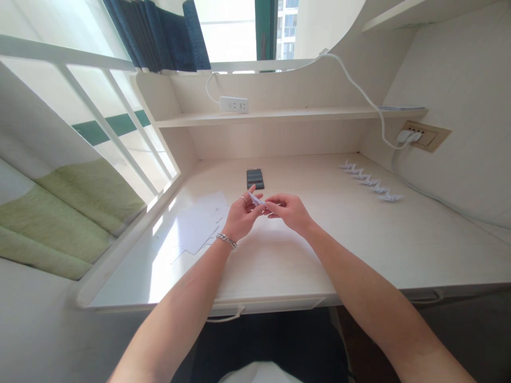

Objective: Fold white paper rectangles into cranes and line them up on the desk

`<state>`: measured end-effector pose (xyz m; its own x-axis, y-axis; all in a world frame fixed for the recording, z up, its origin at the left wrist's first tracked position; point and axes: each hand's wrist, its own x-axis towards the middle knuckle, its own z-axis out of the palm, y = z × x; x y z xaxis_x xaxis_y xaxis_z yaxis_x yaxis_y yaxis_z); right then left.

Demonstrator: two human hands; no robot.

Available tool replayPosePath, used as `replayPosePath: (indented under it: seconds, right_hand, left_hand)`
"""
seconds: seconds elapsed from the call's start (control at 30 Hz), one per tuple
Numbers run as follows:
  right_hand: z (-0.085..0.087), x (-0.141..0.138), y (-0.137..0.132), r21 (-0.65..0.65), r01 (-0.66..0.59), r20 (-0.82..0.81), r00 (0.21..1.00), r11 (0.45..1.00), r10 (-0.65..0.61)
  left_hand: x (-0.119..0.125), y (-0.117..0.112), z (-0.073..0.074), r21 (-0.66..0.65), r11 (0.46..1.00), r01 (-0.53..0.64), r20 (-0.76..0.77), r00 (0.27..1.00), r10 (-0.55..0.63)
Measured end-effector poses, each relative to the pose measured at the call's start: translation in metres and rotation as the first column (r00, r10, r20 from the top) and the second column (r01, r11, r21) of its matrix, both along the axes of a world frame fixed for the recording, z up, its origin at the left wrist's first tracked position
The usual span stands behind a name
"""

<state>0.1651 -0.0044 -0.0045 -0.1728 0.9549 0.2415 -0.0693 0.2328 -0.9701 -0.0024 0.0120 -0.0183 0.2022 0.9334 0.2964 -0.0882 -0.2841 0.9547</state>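
Observation:
A small folded piece of white paper (256,200) is held between my two hands above the middle of the desk. My left hand (240,215), with a ring on one finger and a chain bracelet at the wrist, pinches it from the left. From the right, the fingertips of my right hand (288,210) close on its other end. Part of the paper is hidden by my fingers. Just beyond my hands a dark phone (255,178) lies flat. Several folded white paper cranes (371,182) stand in a slanting row at the right.
White paper sheets (199,226) lie on the desk (279,260) to the left, partly in bright sunlight. A power strip (233,105) sits on the shelf (279,115) at the back. A white cable (361,90) runs to the wall socket (425,135) at right.

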Motion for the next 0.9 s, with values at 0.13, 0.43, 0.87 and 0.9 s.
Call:
replayPosePath:
  seconds: [0.13,0.43,0.87,0.9]
  right_hand:
    - [0.0010,-0.0003,-0.0002,-0.011,0.006,0.002,1.000,1.000,-0.006]
    - [0.0004,0.0004,0.0004,-0.029,0.019,0.025,1.000,0.999,-0.018]
    - [-0.0039,0.0022,0.0027,-0.002,0.026,0.181,0.983,1.000,-0.025]
    - [-0.0043,0.0024,0.0030,-0.007,0.023,0.177,0.984,1.000,-0.022]
  left_hand:
    - [0.0003,-0.0012,0.0009,-0.005,1.000,0.000,0.007,1.000,0.000]
    - [-0.0009,-0.0009,-0.0006,0.013,1.000,0.015,-0.018,1.000,-0.015]
    - [-0.0021,-0.0039,-0.0037,0.135,0.990,0.049,-0.302,0.953,-0.006]
    - [-0.0024,-0.0039,-0.0037,0.135,0.989,0.052,-0.313,0.950,-0.007]
